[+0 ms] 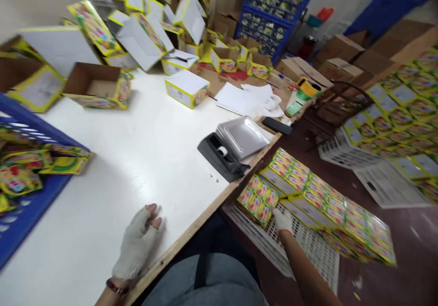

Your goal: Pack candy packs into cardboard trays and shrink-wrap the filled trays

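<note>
My left hand [138, 240], in a pale glove with bare fingertips, rests on the white table [112, 196] near its front edge. Its fingers are loosely bent and apart, with nothing in them. Down to the right, my gloved right hand [283, 220] grips the near corner of a yellow-green printed carton [258, 198]; part of its fingers is hidden. That carton sits at the end of a white perforated crate [318, 251], beside a row of matching cartons [328, 201].
A black tape dispenser [222, 157] stands at the table's right edge. On the left is a blue crate [44, 219] of printed packets [23, 169]. Open cartons [97, 87] are heaped at the back. More stacked cartons [404, 109] stand on the right.
</note>
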The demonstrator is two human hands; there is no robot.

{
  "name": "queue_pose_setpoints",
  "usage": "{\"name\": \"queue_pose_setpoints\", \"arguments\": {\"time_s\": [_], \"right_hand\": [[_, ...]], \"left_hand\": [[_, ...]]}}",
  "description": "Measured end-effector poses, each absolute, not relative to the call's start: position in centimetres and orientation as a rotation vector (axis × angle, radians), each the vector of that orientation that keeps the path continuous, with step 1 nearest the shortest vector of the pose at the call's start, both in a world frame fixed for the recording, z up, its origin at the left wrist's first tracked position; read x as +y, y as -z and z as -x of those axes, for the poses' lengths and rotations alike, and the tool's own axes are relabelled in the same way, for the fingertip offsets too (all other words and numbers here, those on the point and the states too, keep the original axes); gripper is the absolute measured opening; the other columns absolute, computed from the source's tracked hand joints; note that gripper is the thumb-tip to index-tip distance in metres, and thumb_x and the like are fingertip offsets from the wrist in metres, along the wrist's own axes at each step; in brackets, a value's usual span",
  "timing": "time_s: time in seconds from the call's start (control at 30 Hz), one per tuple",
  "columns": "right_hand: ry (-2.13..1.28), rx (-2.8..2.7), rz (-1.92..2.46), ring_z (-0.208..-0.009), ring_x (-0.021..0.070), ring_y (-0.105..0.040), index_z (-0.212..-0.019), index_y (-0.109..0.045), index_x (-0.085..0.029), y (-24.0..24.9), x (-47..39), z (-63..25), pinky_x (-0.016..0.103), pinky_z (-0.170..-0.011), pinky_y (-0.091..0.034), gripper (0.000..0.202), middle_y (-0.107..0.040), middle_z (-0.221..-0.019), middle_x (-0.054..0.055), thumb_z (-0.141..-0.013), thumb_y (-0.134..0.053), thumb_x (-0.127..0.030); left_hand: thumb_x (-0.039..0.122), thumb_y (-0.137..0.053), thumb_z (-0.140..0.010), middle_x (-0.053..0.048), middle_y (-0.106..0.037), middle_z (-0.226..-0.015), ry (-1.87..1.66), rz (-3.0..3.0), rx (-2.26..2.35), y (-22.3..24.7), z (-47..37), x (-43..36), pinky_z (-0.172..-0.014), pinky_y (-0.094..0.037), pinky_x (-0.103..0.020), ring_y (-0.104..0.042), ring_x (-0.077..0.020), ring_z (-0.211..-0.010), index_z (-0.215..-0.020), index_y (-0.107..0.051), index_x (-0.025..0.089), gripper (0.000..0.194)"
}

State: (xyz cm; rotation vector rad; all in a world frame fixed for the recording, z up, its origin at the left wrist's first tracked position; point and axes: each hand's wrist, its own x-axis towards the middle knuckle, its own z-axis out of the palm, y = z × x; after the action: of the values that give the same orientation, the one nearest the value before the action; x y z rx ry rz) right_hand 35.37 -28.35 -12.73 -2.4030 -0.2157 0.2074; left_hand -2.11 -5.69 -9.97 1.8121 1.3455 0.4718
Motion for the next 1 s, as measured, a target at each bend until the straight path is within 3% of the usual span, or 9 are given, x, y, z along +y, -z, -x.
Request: {"name": "queue_pose_setpoints", "arguments": {"time_s": [0.13, 0.27, 0.4, 0.47, 0.6, 0.77, 0.9, 1.0], "right_hand": [[0.002, -0.204, 2.333, -0.104, 0.0336, -0.064, -0.128, -0.058, -0.019, 10.7, -25.0, -39.9, 0.049, -0.088, -0.054, 0.048, -0.067, -0.108, 0.012, -0.085, -0.053, -0.041], [0.170, -0.758, 2.153, -0.110, 0.0302, -0.062, -0.123, -0.060, -0.015, 6.4, -15.0, -41.8, 0.046, -0.099, -0.049, 0.055, -0.066, -0.117, 0.014, -0.078, -0.052, -0.045], [0.039, -1.446, 2.091, -0.110, 0.0286, -0.061, -0.135, -0.051, -0.007, 3.1, 0.8, -38.3, 0.045, -0.097, -0.050, 0.061, -0.064, -0.121, 0.019, -0.085, -0.047, -0.041], [0.030, -1.634, 2.104, -0.122, 0.0307, -0.054, -0.136, -0.052, -0.005, 2.5, 8.3, -35.9, 0.043, -0.106, -0.043, 0.065, -0.060, -0.129, 0.021, -0.078, -0.057, -0.035], [0.103, -1.931, 2.361, -0.137, 0.0368, -0.038, -0.141, -0.045, -0.003, 2.2, 18.0, -32.8, 0.048, -0.112, -0.031, 0.070, -0.050, -0.142, 0.025, -0.079, -0.060, -0.030], [0.104, -2.050, 2.520, -0.138, 0.0358, -0.038, -0.142, -0.045, -0.008, 2.6, 19.5, -30.8, 0.051, -0.111, -0.027, 0.060, -0.049, -0.144, 0.025, -0.087, -0.051, -0.030], [-0.017, -2.349, 2.459, -0.120, 0.0293, -0.056, -0.117, -0.065, -0.014, 2.2, 15.2, -27.4, 0.038, -0.100, -0.039, 0.038, -0.066, -0.121, 0.017, -0.085, -0.057, -0.034], [-0.090, -2.552, 2.256, -0.102, 0.0226, -0.062, -0.105, -0.068, -0.021, 0.7, 11.3, -24.5, 0.030, -0.088, -0.044, 0.026, -0.069, -0.110, 0.010, -0.089, -0.053, -0.035]], "left_hand": [[0.042, -0.054, -0.085, -0.009, -0.069, -0.107, -0.428, -1.872, 1.218, 9.0, 1.0, -4.3, -0.088, -0.055, -0.041, -0.067, -0.0232, -0.089, -0.109, -0.062, 0.019, 0.035], [0.031, -0.049, -0.084, -0.006, -0.068, -0.099, -0.375, -1.884, 1.023, 8.1, -0.4, -2.8, -0.079, -0.054, -0.038, -0.064, -0.0204, -0.081, -0.104, -0.062, 0.020, 0.025], [0.022, -0.044, -0.083, -0.004, -0.064, -0.089, -0.403, -1.909, 0.971, 8.5, 0.4, -2.4, -0.076, -0.051, -0.035, -0.060, -0.0195, -0.080, -0.090, -0.057, 0.021, 0.015], [0.019, -0.043, -0.083, -0.004, -0.062, -0.087, -0.415, -1.903, 0.956, 8.8, 1.3, -2.5, -0.077, -0.050, -0.034, -0.059, -0.0193, -0.080, -0.083, -0.053, 0.021, 0.010], [0.016, -0.042, -0.081, -0.003, -0.061, -0.088, -0.372, -1.867, 0.980, 9.6, 2.3, -2.6, -0.078, -0.049, -0.033, -0.059, -0.0188, -0.081, -0.081, -0.050, 0.021, 0.009], [0.016, -0.045, -0.081, -0.005, -0.063, -0.096, -0.379, -1.835, 0.983, 10.9, 2.5, -2.8, -0.085, -0.051, -0.033, -0.060, -0.0203, -0.090, -0.088, -0.057, 0.022, 0.015], [0.017, -0.047, -0.081, -0.006, -0.064, -0.100, -0.442, -1.846, 0.963, 11.7, 2.6, -3.1, -0.089, -0.051, -0.032, -0.060, -0.0210, -0.094, -0.094, -0.061, 0.023, 0.019], [0.016, -0.046, -0.082, -0.006, -0.064, -0.105, -0.446, -1.880, 0.949, 11.7, 2.5, -3.2, -0.091, -0.050, -0.033, -0.060, -0.0211, -0.097, -0.098, -0.060, 0.023, 0.022]]}}
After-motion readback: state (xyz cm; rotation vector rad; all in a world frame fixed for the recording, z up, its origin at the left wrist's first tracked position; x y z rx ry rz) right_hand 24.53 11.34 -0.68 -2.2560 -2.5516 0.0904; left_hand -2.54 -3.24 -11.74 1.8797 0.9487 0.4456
